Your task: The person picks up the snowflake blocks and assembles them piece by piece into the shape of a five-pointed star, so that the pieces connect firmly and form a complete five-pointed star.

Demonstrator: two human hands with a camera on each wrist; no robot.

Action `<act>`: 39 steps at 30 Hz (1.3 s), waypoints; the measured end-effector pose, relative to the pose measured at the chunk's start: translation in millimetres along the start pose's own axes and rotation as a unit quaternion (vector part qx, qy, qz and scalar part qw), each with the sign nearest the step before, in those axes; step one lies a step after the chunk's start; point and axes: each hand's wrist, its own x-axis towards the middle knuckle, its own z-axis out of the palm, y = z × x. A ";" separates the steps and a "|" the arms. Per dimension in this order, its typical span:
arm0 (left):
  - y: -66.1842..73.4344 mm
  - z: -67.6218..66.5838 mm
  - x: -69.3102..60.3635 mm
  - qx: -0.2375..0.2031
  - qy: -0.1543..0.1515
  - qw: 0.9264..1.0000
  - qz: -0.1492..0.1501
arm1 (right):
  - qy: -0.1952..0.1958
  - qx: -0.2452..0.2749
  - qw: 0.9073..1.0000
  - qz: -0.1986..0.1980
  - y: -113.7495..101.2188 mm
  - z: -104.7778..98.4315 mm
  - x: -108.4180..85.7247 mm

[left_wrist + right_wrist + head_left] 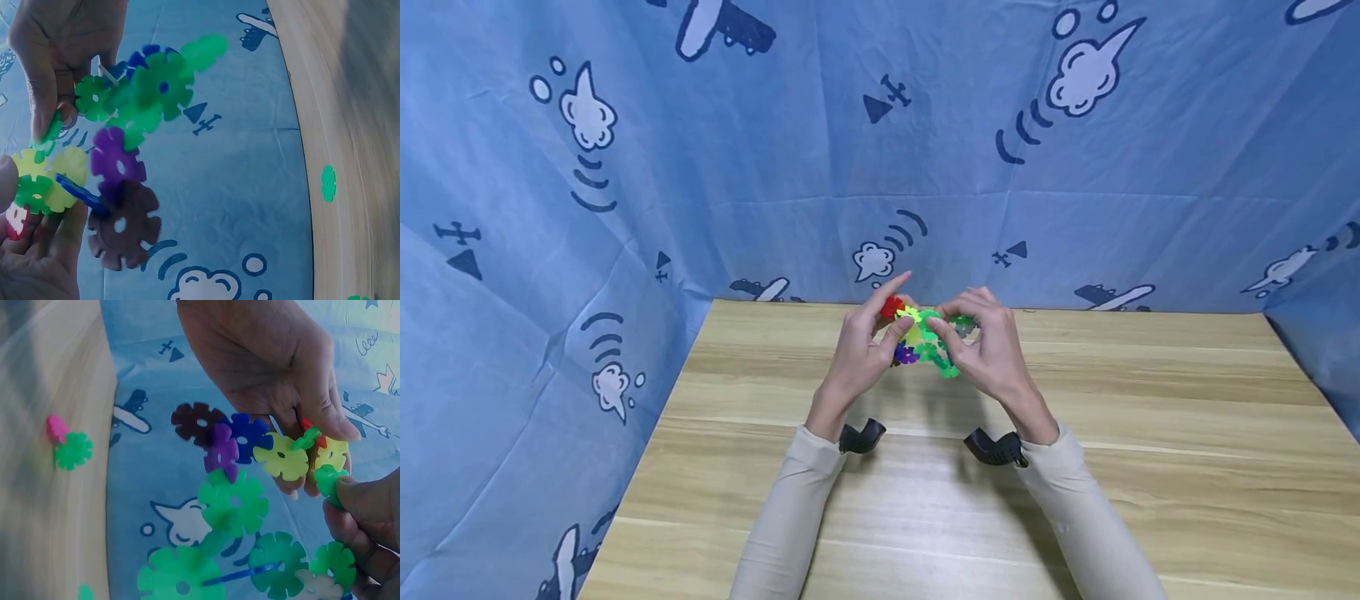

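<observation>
A chain of interlocking plastic snowflake discs hangs between my two hands, linked at their notches. My left hand (859, 348) pinches a yellow disc (331, 453) between thumb and fingers, with a red disc (892, 307) beside it. My right hand (988, 337) pinches a small green disc (328, 482) right against that yellow one; whether their notches are engaged I cannot tell. In the left wrist view, a brown disc (125, 226), a purple disc (116, 153) and a large green disc (164, 84) belong to the hanging part. A blue disc (249, 439) joins near the purple one.
Below the hands lies the wooden table (760, 500). Loose on it are a green disc (74, 450) and a pink disc (57, 427), seen in the right wrist view. A blue patterned curtain (820, 150) stands behind the table. Black wrist mounts (996, 448) jut inward from both sleeves.
</observation>
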 end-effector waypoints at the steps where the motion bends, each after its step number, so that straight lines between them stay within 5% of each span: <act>1: 0.0 0.1 -0.1 -0.002 -0.002 1.000 0.002 | 0.002 0.000 1.000 -0.002 0.4 0.3 0.0; 19: 0.4 2.6 0.1 -0.063 -0.010 0.998 -0.007 | 0.028 -0.024 0.999 -0.036 1.5 2.8 -1.7; 34: 1.7 4.0 -0.6 -0.062 -0.009 0.998 0.007 | 0.027 -0.027 0.999 -0.033 -2.4 1.4 -1.6; 39: 1.3 3.5 -0.9 -0.070 -0.010 0.997 0.004 | 0.030 -0.025 0.997 -0.065 0.0 1.4 -0.9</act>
